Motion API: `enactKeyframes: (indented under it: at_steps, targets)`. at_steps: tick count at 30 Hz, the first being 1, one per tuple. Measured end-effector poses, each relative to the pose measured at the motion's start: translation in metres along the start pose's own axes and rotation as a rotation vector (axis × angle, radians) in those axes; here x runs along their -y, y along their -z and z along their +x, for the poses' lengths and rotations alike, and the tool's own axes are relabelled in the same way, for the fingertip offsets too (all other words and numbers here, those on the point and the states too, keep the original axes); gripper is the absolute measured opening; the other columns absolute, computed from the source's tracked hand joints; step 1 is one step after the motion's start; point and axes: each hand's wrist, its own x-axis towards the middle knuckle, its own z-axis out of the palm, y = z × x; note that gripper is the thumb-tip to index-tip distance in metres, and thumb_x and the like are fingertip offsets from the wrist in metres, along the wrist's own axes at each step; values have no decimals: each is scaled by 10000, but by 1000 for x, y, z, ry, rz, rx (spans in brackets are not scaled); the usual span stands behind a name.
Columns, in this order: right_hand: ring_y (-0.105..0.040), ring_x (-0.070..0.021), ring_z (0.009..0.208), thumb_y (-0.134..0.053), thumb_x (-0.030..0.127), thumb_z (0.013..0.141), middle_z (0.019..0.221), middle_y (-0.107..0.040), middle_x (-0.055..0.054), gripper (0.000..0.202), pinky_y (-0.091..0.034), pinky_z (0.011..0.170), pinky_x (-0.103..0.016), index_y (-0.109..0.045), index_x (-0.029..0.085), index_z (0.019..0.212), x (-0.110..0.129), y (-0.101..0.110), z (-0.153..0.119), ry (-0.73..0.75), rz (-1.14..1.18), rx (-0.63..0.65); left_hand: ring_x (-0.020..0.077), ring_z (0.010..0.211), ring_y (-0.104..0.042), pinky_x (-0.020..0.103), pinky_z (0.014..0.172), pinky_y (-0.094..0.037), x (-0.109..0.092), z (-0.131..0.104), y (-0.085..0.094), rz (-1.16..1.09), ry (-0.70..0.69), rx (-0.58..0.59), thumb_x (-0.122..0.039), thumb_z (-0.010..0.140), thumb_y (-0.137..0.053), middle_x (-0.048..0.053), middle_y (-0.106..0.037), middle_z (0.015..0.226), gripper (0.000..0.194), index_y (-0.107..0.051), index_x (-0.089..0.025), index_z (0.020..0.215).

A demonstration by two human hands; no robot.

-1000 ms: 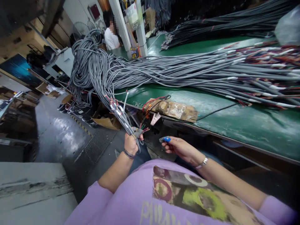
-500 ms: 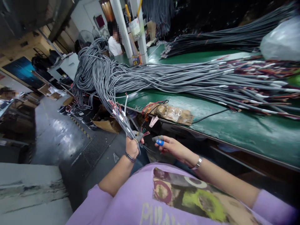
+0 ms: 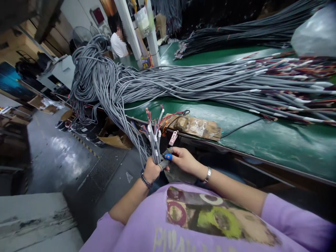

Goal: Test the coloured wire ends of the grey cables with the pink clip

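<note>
My left hand [image 3: 153, 171] is closed around several grey cables [image 3: 154, 143], whose stripped ends with white sleeves and coloured wires point upward. A grey covering is on its thumb. Touching it from the right is my right hand [image 3: 185, 160], with thumb and forefinger pressed together beside the left thumb; blue tape [image 3: 168, 157] wraps one digit. What the right fingertips pinch, if anything, is hidden. Behind the left hand, more grey cables [image 3: 112, 94] hang down over the bench edge.
A long heap of grey cables [image 3: 194, 82] lies across the green bench [image 3: 262, 140]. A taped cardboard piece [image 3: 195, 126] and a pink clip [image 3: 173, 138] are at the near edge. Black cables [image 3: 236, 36] and a plastic bag [image 3: 313, 33] lie behind. A person [image 3: 119, 43] is at the back.
My right hand has moved left and now meets my left hand. The held cable ends have swung upright, apart from the hanging cables. The view has shifted slightly.
</note>
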Motion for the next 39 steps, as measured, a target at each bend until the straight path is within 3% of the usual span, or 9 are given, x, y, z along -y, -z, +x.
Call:
enactKeyframes:
  at_steps: [3, 7, 10, 14, 21, 30, 35, 39]
  targets:
    - [-543, -136, 569, -701, 462, 702, 597, -619, 8, 287, -432, 597, -276, -628, 184, 714, -5, 4, 1, 8, -31, -15, 137, 489, -548, 262, 551, -445, -1, 3, 1, -32, 17, 4, -376, 705, -700, 34, -610, 494, 301, -628, -157, 511]
    - [-512, -111, 598, -685, 492, 719, 725, -615, -10, 344, -432, 599, -265, -645, 165, 819, -14, 14, -4, -54, 73, -104, 125, 475, -530, 251, 529, -426, 2, 6, -3, -192, 10, -164, -383, 695, -709, 26, -595, 471, 316, -605, -158, 498]
    - [-508, -99, 597, -712, 485, 697, 756, -606, -9, 373, -444, 596, -261, -622, 165, 866, -16, 17, -7, -134, 178, -81, 121, 451, -517, 247, 502, -414, 4, 9, -7, -264, 17, -235, -376, 691, -712, 19, -582, 452, 307, -604, -155, 508]
    - [-549, -127, 646, -689, 476, 728, 699, -637, -9, 382, -406, 565, -241, -588, 169, 930, -11, 11, -5, -119, 107, -16, 123, 476, -533, 252, 537, -436, 6, 12, -10, -220, -34, -216, -373, 717, -694, 27, -603, 485, 305, -633, -154, 514]
    - [-522, -124, 567, -660, 510, 735, 579, -629, 6, 348, -372, 542, -256, -573, 175, 764, -11, 8, 3, -80, 58, -51, 145, 542, -572, 267, 594, -456, 5, 8, -10, -113, -50, -168, -368, 734, -686, 37, -634, 527, 294, -643, -168, 523]
    - [-439, -89, 496, -734, 474, 679, 537, -553, 36, 354, -333, 512, -247, -578, 162, 740, -10, 1, 5, -136, 205, -158, 153, 567, -592, 285, 642, -473, 7, 8, -14, -150, -61, -274, -360, 763, -657, 37, -638, 542, 286, -652, -169, 550]
    - [-500, -89, 556, -782, 412, 655, 661, -597, 14, 321, -424, 572, -245, -620, 165, 780, -16, 16, -1, -207, 442, -103, 135, 521, -567, 266, 595, -453, 2, 11, -11, -287, -60, -278, -347, 737, -681, 19, -602, 488, 288, -612, -164, 526]
    - [-548, -90, 588, -673, 468, 770, 775, -641, -19, 303, -482, 581, -232, -635, 172, 819, -16, 39, 0, -315, 630, -153, 130, 468, -550, 254, 531, -430, -6, 13, -8, -419, -37, -257, -340, 696, -710, 2, -572, 442, 246, -602, -164, 561]
